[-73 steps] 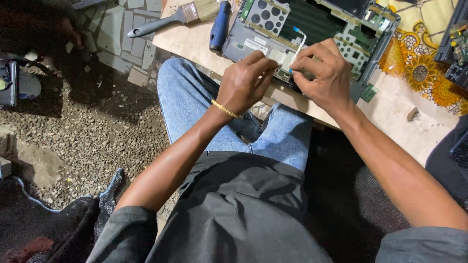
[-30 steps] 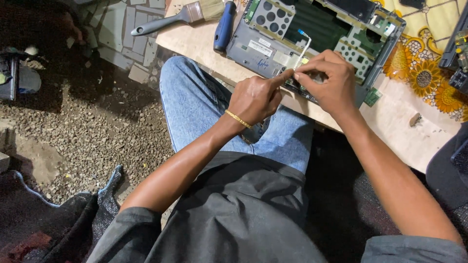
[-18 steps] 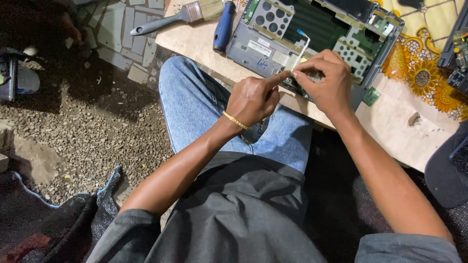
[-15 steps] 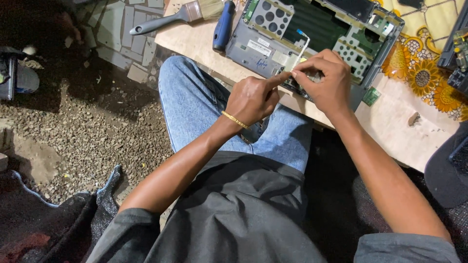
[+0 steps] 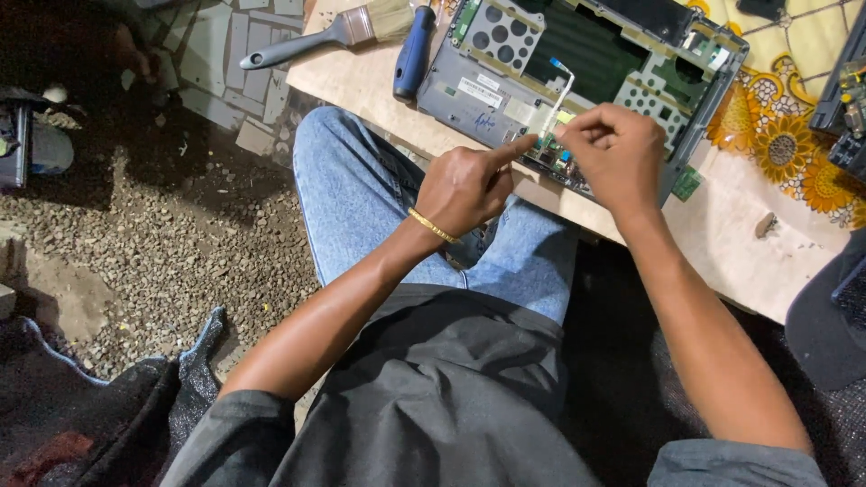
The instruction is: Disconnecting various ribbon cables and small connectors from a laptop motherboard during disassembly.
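An opened grey laptop chassis lies on the wooden table in front of me, its green board and a white ribbon cable exposed. My left hand, with a gold bracelet on the wrist, is curled with only the index finger out. That fingertip presses on the chassis at the cable's lower end. My right hand hovers over the front right part of the chassis, thumb and fingers pinched together on the ribbon cable's end. The connector under the fingers is hidden.
A paintbrush and a blue-handled screwdriver lie left of the laptop. A sunflower-patterned cloth covers the table's right side, with a small green part and a small loose piece. Another dark device sits at the right edge. Gravel lies below.
My left hand has drawn back from gripping the laptop's front edge and now points with one finger. My right hand has closed into a pinch at the cable end.
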